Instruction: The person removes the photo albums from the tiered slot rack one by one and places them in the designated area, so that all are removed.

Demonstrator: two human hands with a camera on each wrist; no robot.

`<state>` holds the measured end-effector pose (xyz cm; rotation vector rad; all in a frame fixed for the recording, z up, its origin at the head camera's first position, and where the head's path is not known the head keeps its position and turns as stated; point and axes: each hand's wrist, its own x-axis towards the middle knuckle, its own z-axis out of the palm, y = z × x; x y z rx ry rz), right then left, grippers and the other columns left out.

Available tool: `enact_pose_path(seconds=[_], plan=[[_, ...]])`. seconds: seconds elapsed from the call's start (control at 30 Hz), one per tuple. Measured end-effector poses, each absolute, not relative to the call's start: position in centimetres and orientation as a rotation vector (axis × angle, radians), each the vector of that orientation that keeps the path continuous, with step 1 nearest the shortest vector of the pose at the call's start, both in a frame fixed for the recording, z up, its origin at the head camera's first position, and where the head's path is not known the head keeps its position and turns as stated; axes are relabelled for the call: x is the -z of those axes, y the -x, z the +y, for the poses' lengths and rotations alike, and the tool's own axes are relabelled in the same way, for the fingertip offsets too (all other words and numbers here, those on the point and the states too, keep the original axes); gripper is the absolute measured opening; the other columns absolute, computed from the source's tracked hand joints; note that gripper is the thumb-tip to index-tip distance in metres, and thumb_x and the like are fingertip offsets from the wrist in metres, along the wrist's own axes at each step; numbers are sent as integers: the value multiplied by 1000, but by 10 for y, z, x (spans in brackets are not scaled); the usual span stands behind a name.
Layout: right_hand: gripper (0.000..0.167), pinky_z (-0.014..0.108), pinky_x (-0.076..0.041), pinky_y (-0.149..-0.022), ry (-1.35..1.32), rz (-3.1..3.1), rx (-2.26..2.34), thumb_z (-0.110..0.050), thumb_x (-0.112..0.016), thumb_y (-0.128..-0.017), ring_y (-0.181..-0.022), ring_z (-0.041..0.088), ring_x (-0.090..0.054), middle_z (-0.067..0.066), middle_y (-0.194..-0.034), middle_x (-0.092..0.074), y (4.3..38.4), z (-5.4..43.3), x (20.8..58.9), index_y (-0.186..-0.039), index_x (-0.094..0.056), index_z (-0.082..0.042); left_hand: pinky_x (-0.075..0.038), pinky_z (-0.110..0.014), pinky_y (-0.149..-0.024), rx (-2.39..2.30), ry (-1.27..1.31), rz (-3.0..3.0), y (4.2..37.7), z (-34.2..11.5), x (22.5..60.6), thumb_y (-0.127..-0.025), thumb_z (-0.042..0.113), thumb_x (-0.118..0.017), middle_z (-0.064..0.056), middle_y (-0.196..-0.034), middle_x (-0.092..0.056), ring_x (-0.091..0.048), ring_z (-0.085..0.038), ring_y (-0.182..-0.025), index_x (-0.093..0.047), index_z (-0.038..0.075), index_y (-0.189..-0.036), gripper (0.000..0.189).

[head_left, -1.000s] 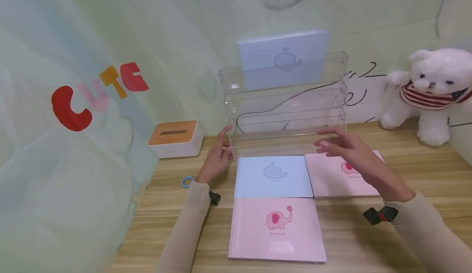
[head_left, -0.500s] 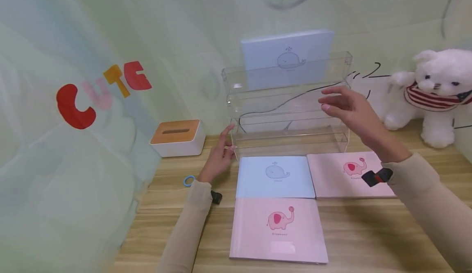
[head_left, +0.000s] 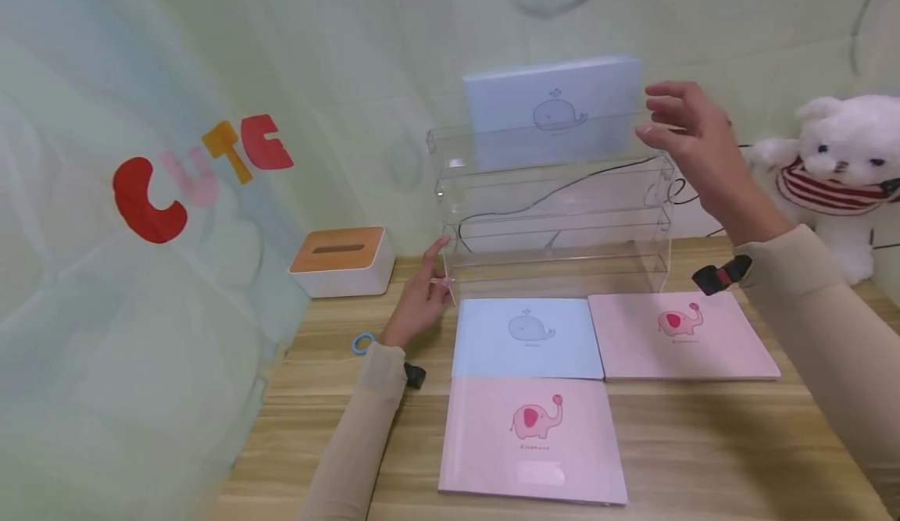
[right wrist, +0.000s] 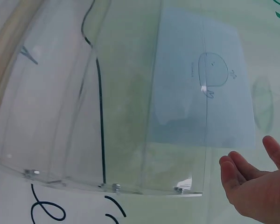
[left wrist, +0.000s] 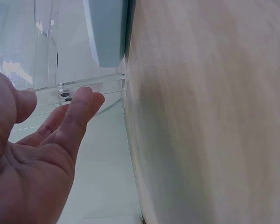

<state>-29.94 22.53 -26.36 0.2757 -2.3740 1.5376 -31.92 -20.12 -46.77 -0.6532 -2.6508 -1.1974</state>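
A clear tiered acrylic rack (head_left: 555,271) stands at the back of the table. My left hand (head_left: 418,302) touches its left side panel; the fairly straight fingertips (left wrist: 81,95) show against the panel in the left wrist view. A blue whale book (head_left: 598,91) leans upright in the top tier. Beside that book's right edge my right hand (head_left: 692,126) hovers with loosely bent fingers, holding nothing and apart from it. In front of the rack lie another blue whale book (head_left: 485,337), a pink elephant book (head_left: 633,337) to its right, and a nearer pink elephant book (head_left: 478,451).
A white tissue box with a wooden lid (head_left: 380,271) stands left of the rack. Near my left wrist lies a blue ring (head_left: 362,344). A white plush bear (head_left: 851,142) sits at the right. Behind everything hangs a pale printed curtain (head_left: 337,99).
My right hand has risen from above the right pink book, past the rack's right end, to beside the top whale book. My left hand has stayed at the rack's left side.
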Motion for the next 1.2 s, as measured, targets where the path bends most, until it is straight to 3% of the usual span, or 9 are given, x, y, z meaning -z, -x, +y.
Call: enact_pose_path(seconds=[0.33,0.6,0.73,0.9,1.03,1.2], plan=[[61,56,-26,-134,-164,-2336,-1593,-30,-58,-108,-162,25,-34,1,-176,-36,329,215,244,-164,-37,-39,-57,-28,-68,1198,638,-2655,320,-204,471,-111,5,-51,-18,-103,-71,-62,-15,-66,-20,45,-167,76],[62,53,-29,-133,-209,-2345,-1588,-24,-59,-106,-153,26,-47,8,-171,-44,348,212,235,-162,-39,-42,-57,-28,-69,1214,641,-2672,320,-202,472,-112,6,-51,-17,-103,-71,-63,-17,-67,-18,45,-167,75],[56,47,-33,-129,-225,-2321,-1629,-20,-61,-106,-136,23,-53,11,-162,-53,358,209,232,-157,-47,-39,-57,-29,-70,1203,635,-2671,319,-202,469,-112,6,-51,-17,-103,-70,-62,-17,-69,-19,45,-167,75],[43,37,-40,-116,-287,-2275,-1684,-15,-61,-104,-120,17,-56,2,-139,-63,373,209,229,-145,-62,-29,-57,-29,-71,1191,624,-2674,318,-203,467,-112,5,-51,-18,-104,-70,-64,-21,-73,-19,45,-167,76],[39,37,-44,-113,-330,-2280,-1668,-16,-62,-105,-118,18,-58,-2,-133,-64,382,213,228,-142,-66,-26,-57,-28,-71,1204,627,-2684,319,-202,466,-112,5,-50,-18,-104,-71,-65,-22,-72,-18,46,-167,76],[40,43,-47,-119,-360,-2316,-1638,-17,-63,-105,-121,21,-58,-2,-135,-63,387,215,227,-143,-67,-26,-57,-29,-70,1227,627,-2682,319,-202,466,-112,4,-50,-19,-105,-71,-66,-24,-72,-19,46,-167,76]])
